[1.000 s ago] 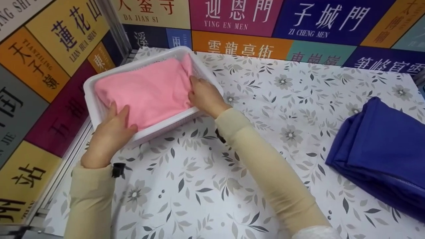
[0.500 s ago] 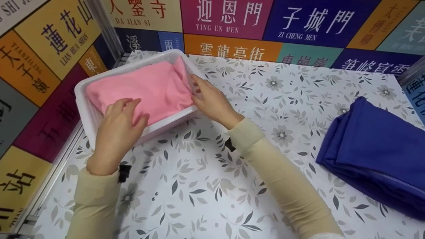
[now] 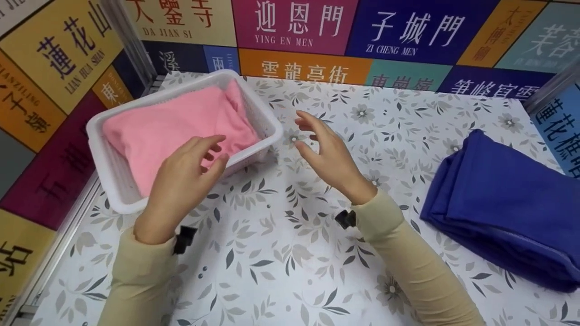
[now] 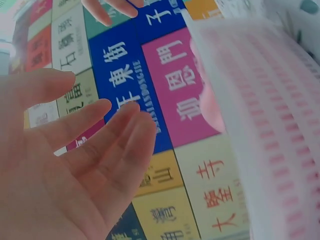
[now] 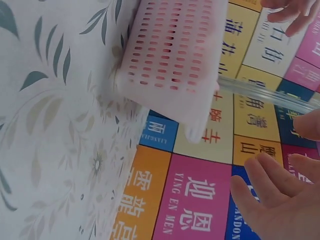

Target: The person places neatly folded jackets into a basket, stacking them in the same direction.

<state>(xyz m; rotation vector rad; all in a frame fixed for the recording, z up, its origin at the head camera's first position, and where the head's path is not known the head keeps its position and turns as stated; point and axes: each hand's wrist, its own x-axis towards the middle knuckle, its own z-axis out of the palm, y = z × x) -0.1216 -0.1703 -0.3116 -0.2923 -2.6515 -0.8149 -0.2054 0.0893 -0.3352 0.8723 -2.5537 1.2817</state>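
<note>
A pink folded cloth lies inside a white plastic basket with slotted walls, at the table's back left. My left hand hovers over the basket's front edge, fingers relaxed and holding nothing; in the left wrist view the hand is apart from the basket wall. To the right of the basket, my right hand is in the air with loosely bent fingers and nothing in them. The right wrist view shows that hand away from the basket.
A folded dark blue cloth lies on the right of the table. Flowered white covering spans the tabletop. Panels with coloured lettering stand along the back, left and right edges.
Both hands have come away from the pink cloth. The right hand has moved right, out of the basket; the left has lifted and shifted right over the front rim.
</note>
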